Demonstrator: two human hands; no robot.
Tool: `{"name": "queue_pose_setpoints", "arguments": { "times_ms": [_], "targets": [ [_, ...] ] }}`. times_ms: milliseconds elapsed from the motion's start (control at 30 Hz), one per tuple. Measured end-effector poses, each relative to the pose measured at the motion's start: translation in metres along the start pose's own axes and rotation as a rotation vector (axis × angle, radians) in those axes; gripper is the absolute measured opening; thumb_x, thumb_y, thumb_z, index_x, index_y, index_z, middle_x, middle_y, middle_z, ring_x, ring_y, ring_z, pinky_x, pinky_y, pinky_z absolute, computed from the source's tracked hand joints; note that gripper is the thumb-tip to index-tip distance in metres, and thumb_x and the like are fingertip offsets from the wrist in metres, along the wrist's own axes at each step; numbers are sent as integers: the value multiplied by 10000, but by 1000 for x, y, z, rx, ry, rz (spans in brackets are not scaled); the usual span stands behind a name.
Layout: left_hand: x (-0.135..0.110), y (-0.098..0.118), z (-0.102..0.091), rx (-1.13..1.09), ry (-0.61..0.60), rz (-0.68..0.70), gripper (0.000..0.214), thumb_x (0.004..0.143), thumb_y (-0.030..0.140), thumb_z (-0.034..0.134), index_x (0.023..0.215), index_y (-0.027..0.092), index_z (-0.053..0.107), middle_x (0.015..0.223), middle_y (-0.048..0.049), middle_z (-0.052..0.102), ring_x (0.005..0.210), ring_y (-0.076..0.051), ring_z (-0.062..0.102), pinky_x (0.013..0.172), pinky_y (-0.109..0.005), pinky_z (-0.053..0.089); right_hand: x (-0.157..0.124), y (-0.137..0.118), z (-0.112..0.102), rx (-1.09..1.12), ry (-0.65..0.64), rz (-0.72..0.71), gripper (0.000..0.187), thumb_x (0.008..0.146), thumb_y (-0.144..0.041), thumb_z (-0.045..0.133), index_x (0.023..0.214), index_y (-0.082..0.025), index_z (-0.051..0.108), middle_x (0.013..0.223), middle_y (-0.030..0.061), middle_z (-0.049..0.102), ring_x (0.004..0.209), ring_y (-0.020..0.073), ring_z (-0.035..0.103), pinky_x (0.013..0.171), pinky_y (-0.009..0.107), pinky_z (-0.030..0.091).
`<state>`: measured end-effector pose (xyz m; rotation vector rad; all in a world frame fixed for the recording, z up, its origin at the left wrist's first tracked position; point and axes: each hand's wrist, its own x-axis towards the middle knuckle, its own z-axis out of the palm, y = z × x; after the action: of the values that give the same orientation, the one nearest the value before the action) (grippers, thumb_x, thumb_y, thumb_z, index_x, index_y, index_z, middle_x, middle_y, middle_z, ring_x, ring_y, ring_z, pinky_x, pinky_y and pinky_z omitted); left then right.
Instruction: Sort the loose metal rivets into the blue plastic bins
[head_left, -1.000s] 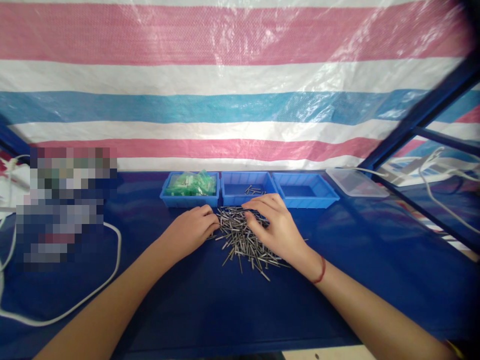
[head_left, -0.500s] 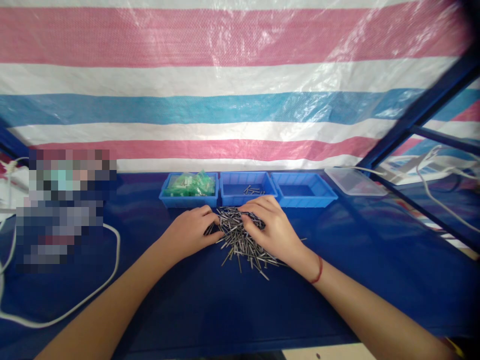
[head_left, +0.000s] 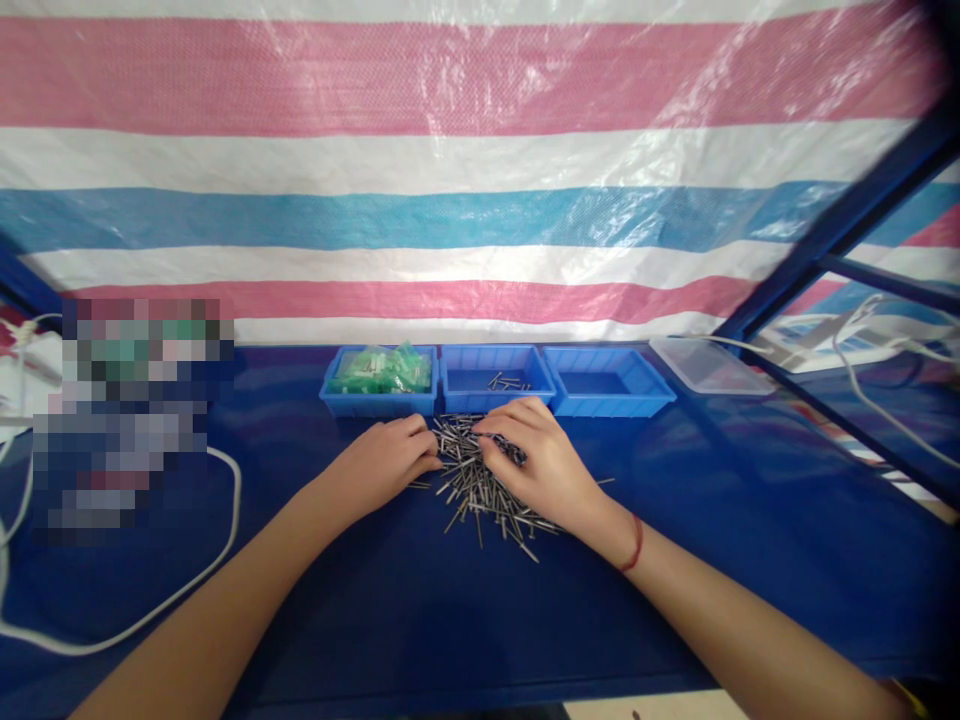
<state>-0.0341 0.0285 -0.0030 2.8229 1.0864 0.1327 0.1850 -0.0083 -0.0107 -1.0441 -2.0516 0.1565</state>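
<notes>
A loose pile of grey metal nails (head_left: 491, 495) lies on the blue tabletop, spread between my hands. At the pile's left edge is my left hand (head_left: 386, 460), its thumb and fingertips drawn together; whatever they hold is hidden. A few nails poke out beneath that hand. My right hand (head_left: 544, 455) rests over the upper right of the pile, thumb and fingers curled round some nails. Behind the pile stands a blue bin (head_left: 495, 398) with several nails on its floor.
Left of that bin, another blue bin (head_left: 379, 405) holds green plastic packets (head_left: 382, 370). A third blue bin (head_left: 615, 403) stands on the right, beside a clear plastic lid (head_left: 709, 365). A white cable (head_left: 236, 500) loops over the left side. Behind hangs a striped sheet (head_left: 480, 220).
My left thumb and fingers have closed together; the dark gap between them is gone. My right hand has shifted very slightly left, still on the pile.
</notes>
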Motion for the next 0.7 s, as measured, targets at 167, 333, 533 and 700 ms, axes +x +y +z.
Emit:
{"name": "queue_pose_setpoints", "arguments": {
  "times_ms": [167,333,533,700],
  "targets": [
    [-3,-3,-4,-84,-9,-10,189,927,322,493,907,182,618,909,-21,547,799,-150,574,723,-257,423,0,-1,2,1,-39,-29,140,854,-168,537,894,-215,662,887,46,685,869,202,578,820,390,466],
    [-4,-2,-7,-144,-9,11,174,919,321,500,920,207,633,906,-13,557,813,-144,584,748,-246,434,-1,1,3,-3,-41,-36,141,856,-172,534,896,-215,662,878,46,684,864,201,578,813,387,466],
    [-3,4,-3,-87,-17,-10,233,956,273,403,906,182,611,901,-33,551,822,-158,580,745,-263,443,-1,0,4,8,-65,-42,146,862,-165,527,902,-217,657,886,48,684,862,202,575,822,388,460],
    [-4,6,-5,-82,-3,-3,239,959,276,394,918,179,609,914,-37,546,828,-162,578,760,-271,446,-1,-2,4,18,-94,-36,141,866,-166,524,903,-210,653,893,48,686,864,201,569,823,385,457]
  ]
}}
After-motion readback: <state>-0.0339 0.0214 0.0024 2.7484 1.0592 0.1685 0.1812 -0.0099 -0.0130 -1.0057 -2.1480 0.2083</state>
